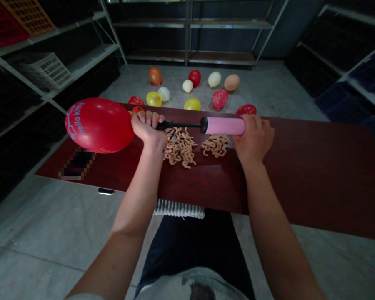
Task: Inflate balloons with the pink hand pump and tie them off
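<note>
Above a table (300, 166), left hand (148, 129) clasping balloon (99, 125), right hand (253, 139) gripping pump (225, 126)

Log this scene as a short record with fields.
Left hand: gripping the red Hello Kitty balloon where it meets the black nozzle
Right hand: wrapped around the end of the pink hand pump
Beneath the hands: curly tan strips on the dark red tabletop
Rest: inflated balloons on the floor beyond the table; metal shelving; pixelated object on the tabletop
</note>
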A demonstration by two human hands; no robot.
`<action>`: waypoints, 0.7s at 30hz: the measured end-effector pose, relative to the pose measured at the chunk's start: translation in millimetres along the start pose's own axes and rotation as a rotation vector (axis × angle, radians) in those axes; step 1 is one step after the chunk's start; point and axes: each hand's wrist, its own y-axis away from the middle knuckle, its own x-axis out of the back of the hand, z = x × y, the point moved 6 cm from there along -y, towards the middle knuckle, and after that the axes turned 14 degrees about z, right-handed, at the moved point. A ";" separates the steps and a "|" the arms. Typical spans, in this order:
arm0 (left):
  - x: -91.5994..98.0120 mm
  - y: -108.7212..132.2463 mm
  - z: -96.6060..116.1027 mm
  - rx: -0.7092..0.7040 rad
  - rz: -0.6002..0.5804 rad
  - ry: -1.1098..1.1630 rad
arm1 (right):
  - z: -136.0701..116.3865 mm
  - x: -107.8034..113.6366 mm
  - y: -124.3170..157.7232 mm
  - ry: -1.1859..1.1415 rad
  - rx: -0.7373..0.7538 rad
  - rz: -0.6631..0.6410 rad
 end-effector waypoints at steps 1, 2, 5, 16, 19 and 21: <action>0.0 -0.2 -0.2 -0.002 -0.005 0.003 | -0.1 -0.5 0.4 -0.001 -0.007 0.000; 0.0 -0.1 -0.5 -0.002 -0.007 0.009 | -0.7 -1.3 0.9 -0.006 -0.013 -0.003; -0.1 1.3 -1.9 0.002 -0.009 0.042 | -2.7 -4.3 2.2 -0.022 -0.020 -0.021; 3.7 7.6 -2.6 0.089 0.115 0.047 | -11.7 -0.4 2.2 -0.041 0.033 -0.104; 0.6 7.8 -3.3 0.052 0.049 0.056 | -19.3 -2.2 4.9 -0.068 0.056 -0.142; -0.8 8.6 -5.7 0.036 0.019 0.016 | -25.4 -3.8 7.3 -0.110 0.069 -0.160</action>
